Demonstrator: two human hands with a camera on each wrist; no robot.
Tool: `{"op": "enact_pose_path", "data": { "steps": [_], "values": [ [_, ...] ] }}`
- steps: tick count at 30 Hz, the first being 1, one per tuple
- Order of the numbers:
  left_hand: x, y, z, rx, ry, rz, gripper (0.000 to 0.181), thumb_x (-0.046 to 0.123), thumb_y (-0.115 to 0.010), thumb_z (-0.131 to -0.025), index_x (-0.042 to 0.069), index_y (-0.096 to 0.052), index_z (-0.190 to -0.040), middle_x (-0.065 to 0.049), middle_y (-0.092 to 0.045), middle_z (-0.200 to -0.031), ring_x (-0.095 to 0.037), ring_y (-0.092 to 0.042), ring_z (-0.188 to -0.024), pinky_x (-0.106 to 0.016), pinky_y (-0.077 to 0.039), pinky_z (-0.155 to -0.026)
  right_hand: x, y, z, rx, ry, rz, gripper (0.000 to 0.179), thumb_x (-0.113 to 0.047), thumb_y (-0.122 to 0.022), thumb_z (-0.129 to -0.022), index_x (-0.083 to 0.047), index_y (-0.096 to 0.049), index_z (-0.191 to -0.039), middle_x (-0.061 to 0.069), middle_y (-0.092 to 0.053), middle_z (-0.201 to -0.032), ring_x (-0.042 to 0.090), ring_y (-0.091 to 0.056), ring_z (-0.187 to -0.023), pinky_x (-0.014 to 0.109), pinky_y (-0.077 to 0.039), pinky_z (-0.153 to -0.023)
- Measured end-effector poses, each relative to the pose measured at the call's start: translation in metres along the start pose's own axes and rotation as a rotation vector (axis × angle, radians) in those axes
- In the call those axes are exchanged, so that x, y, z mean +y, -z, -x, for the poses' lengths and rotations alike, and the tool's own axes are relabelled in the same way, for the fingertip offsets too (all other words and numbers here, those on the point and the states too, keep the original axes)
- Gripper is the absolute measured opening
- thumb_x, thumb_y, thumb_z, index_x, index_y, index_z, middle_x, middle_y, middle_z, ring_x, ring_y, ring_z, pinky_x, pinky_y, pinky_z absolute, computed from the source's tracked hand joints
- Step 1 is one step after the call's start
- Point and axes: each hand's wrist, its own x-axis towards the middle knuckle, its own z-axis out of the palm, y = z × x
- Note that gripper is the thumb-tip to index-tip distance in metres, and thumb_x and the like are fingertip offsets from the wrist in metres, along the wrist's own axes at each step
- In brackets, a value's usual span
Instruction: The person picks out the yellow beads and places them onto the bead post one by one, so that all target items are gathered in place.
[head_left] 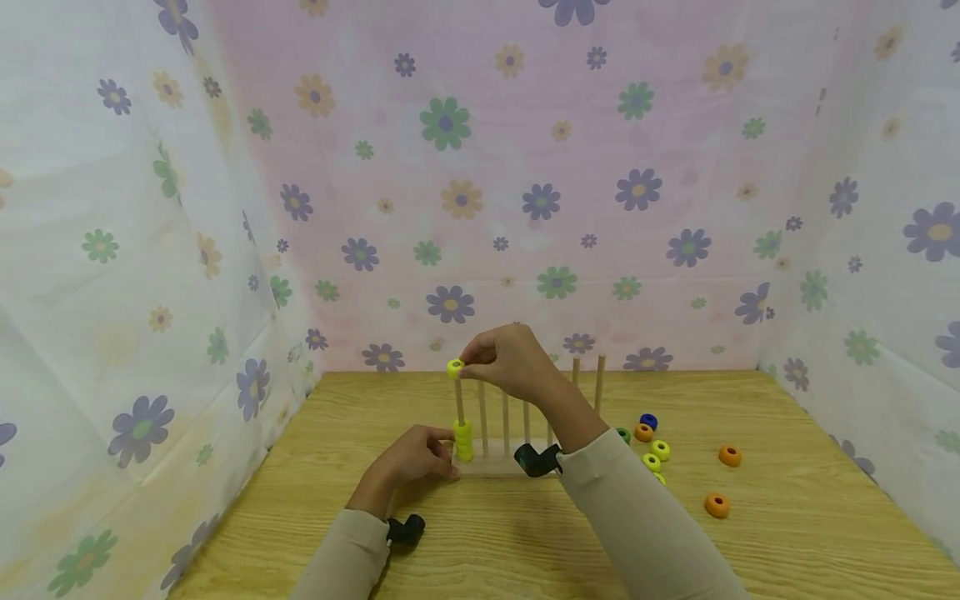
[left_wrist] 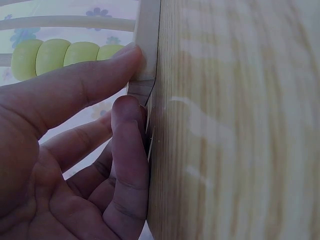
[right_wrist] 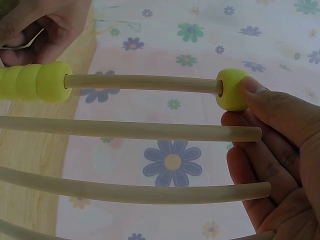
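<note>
My right hand (head_left: pixel 513 358) pinches a yellow bead (right_wrist: pixel 233 90) between thumb and fingers. The bead sits over the top end of the leftmost peg (right_wrist: pixel 145 82) of a wooden peg stand (head_left: pixel 495 468). Lower on that peg, several yellow beads (head_left: pixel 463 442) are stacked against the base. My left hand (head_left: pixel 412 458) holds the left end of the stand's base, and in the left wrist view its thumb (left_wrist: pixel 127 57) presses on the wood close to the stack. The other pegs in view carry no beads that I can see; my right arm hides part of the stand.
Right of the stand lie loose beads: a blue bead (head_left: pixel 648 422), a green bead (head_left: pixel 623 435), several orange ones such as the bead (head_left: pixel 717 505), and yellow beads such as the one (head_left: pixel 661 451). Flowered cloth (head_left: pixel 555 167) surrounds the wooden table (head_left: pixel 300 500).
</note>
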Motion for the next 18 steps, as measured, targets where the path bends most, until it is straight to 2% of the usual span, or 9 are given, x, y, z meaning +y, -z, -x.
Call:
{"op": "enact_pose_path", "data": {
  "steps": [18],
  "values": [
    [0.0001,0.0011,0.0000,-0.003,-0.011,-0.008,0.074,0.015,-0.089,-0.083,0.000,-0.056,-0.148,-0.007,-0.068,-0.094,-0.016,-0.058,-0.079,-0.029,-0.049,-0.071,-0.0025,0.0026,0.0016,-0.014,0.009,0.018,0.008,-0.019,-0.081,-0.092,-0.014,-0.081,-0.098,-0.004,-0.079,-0.092,0.007,-0.074,-0.083,0.029,-0.061,-0.077]
  ]
}}
